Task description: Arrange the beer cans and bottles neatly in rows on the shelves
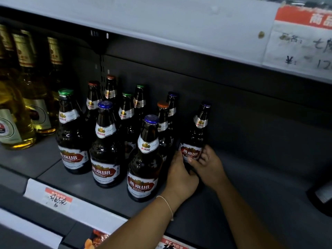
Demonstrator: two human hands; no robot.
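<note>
A dark grey metal shelf (251, 177) in a store, with a dim back panel behind it. Standing upright on it is a cluster of dark brown glass beer bottles with red and white labels (107, 150), set in loose diagonal rows, their caps blue, green or orange. One more such bottle (196, 135) stands slightly apart to the right. At the far left stand tall clear bottles of golden liquid with gold foil necks (27, 97). White paper price tags (57, 198) line the shelf's front edge.

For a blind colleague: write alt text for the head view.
Both hands, left hand and right hand, grip the base of a dark beer bottle upright on a grey shelf, right of ten similar bottles in loose rows.
</note>
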